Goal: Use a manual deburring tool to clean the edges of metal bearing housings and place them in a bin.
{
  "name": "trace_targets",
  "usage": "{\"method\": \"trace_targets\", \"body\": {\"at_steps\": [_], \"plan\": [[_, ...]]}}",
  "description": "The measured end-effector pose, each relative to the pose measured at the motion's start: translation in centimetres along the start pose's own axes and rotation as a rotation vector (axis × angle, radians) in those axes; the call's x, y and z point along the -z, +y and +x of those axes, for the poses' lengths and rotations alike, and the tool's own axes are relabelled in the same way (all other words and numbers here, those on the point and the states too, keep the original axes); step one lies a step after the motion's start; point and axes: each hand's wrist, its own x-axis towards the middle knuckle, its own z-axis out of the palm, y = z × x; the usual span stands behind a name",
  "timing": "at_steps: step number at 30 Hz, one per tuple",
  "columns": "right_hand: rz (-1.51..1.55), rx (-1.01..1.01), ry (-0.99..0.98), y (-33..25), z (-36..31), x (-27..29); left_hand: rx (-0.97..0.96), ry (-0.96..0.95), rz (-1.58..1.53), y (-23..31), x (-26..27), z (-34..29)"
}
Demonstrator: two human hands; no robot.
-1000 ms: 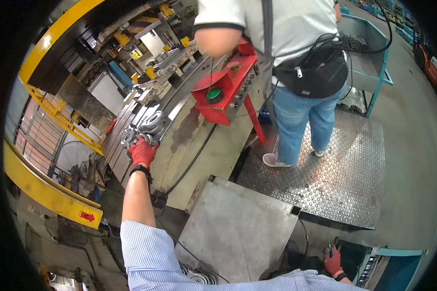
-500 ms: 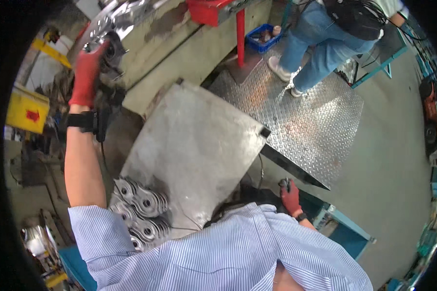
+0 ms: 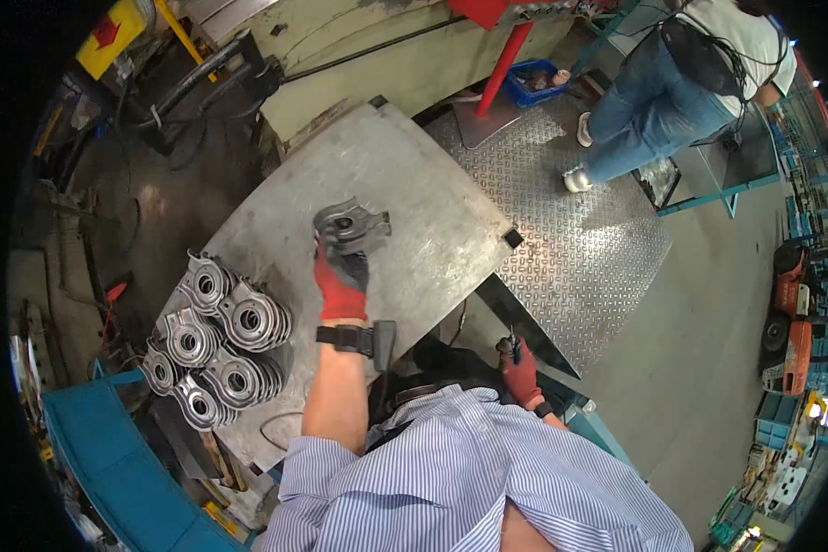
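My left hand (image 3: 342, 283), in a red glove with dark grey fingers, grips a stamped metal bracket (image 3: 348, 223) with a round hole. It is held over the metal-topped table (image 3: 414, 193). Stacks of similar brackets (image 3: 239, 377) lie at the table's left, beside my left forearm. Low at my right side, my right hand (image 3: 521, 370), gloved the same way, is closed around a small dark object with a thin tip. The kind of that object is too small to tell.
Beyond the table runs a pale machine base (image 3: 359, 46) with a red post (image 3: 501, 69). A tread-plate platform (image 3: 570, 248) adjoins on the right, where another person (image 3: 658, 101) stands. A blue bin (image 3: 535, 85) sits behind. Teal metal frames (image 3: 129, 451) flank me.
My left hand has come back from the machine at the far left to above the table, bringing a bracket. My right hand stays low at my side. The view has turned.
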Motion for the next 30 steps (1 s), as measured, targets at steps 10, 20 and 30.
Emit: {"method": "trace_targets", "body": {"at_steps": [10,20,30], "plan": [[0.107,-0.066,-0.152,-2.4,-1.3,-1.4,0.869,0.190,0.648,1.4,1.8,-11.7],[0.010,0.017,-0.079,-3.0,-2.2,-3.9,0.129,-0.175,2.190,1.8,3.1,-5.9],[0.024,0.109,-0.287,-8.0,-3.1,-3.9,0.320,-0.038,1.664,3.7,2.1,-9.5]]}}
